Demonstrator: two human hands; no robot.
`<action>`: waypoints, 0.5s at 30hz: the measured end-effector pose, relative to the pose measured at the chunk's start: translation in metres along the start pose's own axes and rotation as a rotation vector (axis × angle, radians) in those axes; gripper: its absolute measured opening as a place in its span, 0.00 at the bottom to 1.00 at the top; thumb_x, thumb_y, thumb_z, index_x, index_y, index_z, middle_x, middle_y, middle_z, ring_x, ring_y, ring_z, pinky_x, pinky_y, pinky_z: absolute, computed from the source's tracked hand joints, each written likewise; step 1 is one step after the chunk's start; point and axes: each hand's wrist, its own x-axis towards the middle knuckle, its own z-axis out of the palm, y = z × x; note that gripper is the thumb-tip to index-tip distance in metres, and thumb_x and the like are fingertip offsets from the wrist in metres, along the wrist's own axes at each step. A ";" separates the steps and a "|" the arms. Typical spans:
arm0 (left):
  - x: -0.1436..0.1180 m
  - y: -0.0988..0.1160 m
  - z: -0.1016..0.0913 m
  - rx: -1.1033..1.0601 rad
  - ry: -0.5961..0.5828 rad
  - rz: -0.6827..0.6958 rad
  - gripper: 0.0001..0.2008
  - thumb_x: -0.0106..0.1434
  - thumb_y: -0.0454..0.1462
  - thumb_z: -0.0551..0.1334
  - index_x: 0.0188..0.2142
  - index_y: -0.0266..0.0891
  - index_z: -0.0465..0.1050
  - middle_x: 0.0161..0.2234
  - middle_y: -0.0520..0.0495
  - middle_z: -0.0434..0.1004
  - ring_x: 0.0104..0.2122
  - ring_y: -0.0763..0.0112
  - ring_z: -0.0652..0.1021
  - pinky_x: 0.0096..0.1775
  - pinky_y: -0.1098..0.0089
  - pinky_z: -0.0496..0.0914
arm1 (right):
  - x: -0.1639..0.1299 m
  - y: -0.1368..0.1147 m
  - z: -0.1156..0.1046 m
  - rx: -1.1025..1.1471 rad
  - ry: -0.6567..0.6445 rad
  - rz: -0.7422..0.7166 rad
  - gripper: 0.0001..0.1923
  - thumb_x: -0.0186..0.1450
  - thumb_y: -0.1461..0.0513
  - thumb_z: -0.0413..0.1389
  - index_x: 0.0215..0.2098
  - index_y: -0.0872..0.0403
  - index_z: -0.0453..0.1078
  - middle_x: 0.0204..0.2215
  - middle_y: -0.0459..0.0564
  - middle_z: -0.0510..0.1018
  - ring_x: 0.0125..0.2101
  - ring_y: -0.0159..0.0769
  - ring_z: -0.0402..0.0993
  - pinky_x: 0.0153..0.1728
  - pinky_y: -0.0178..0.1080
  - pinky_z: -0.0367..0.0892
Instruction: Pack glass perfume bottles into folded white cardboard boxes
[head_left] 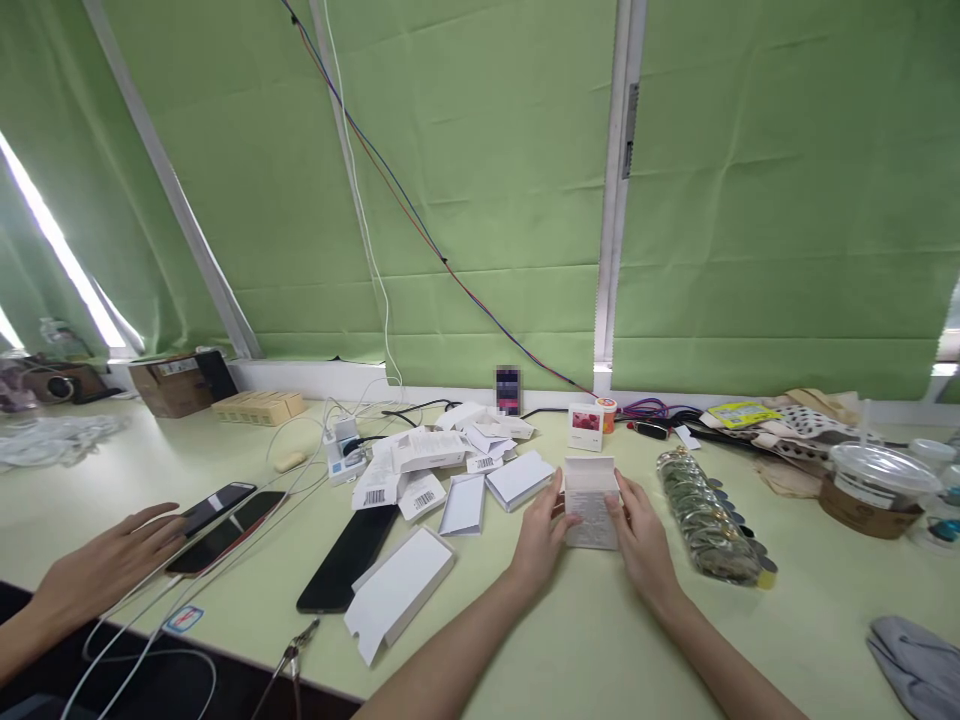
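Note:
My left hand (538, 535) and my right hand (642, 540) together hold a small white printed carton (592, 503) upright on the pale green table (600, 640), one hand on each side of it. Just left of my left hand lie flat white boxes (519, 478), and a longer open white box (397, 590) lies nearer the front edge. A row of round metal tins in clear wrap (705, 520) lies right of my right hand.
A co-worker's hand (112, 565) rests at the left by two phones (225, 520); a black phone (349, 558) lies at centre. A pile of white barcode boxes (420, 465), a charger with cables (345, 455), a lidded bowl (874, 485) and a grey cloth (915, 660) also sit here.

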 end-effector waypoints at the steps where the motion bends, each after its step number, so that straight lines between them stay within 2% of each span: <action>1: 0.000 -0.001 0.000 0.045 -0.009 0.025 0.26 0.60 0.33 0.59 0.58 0.48 0.60 0.49 0.46 0.71 0.46 0.63 0.73 0.50 0.58 0.68 | -0.001 0.001 0.001 0.006 -0.019 0.006 0.29 0.67 0.48 0.45 0.60 0.53 0.61 0.55 0.56 0.68 0.54 0.45 0.64 0.53 0.46 0.59; 5: 0.000 0.000 -0.001 0.195 -0.014 0.097 0.23 0.62 0.33 0.57 0.57 0.48 0.63 0.45 0.45 0.72 0.46 0.61 0.72 0.50 0.58 0.67 | -0.003 0.003 0.002 0.051 -0.024 0.034 0.30 0.66 0.47 0.46 0.61 0.52 0.59 0.55 0.56 0.70 0.54 0.47 0.64 0.53 0.49 0.58; 10: 0.000 -0.002 0.000 0.225 -0.030 0.118 0.24 0.64 0.34 0.55 0.59 0.48 0.60 0.48 0.44 0.70 0.48 0.61 0.71 0.52 0.58 0.66 | -0.007 0.003 0.004 0.074 0.026 0.026 0.28 0.66 0.47 0.46 0.58 0.53 0.64 0.52 0.57 0.73 0.52 0.47 0.66 0.52 0.48 0.60; 15: 0.001 -0.004 0.001 0.265 -0.051 0.100 0.25 0.64 0.35 0.55 0.60 0.48 0.57 0.49 0.43 0.70 0.48 0.59 0.71 0.51 0.57 0.67 | -0.006 0.003 0.004 0.107 0.017 0.021 0.27 0.66 0.48 0.46 0.57 0.53 0.65 0.52 0.56 0.72 0.51 0.46 0.68 0.51 0.47 0.61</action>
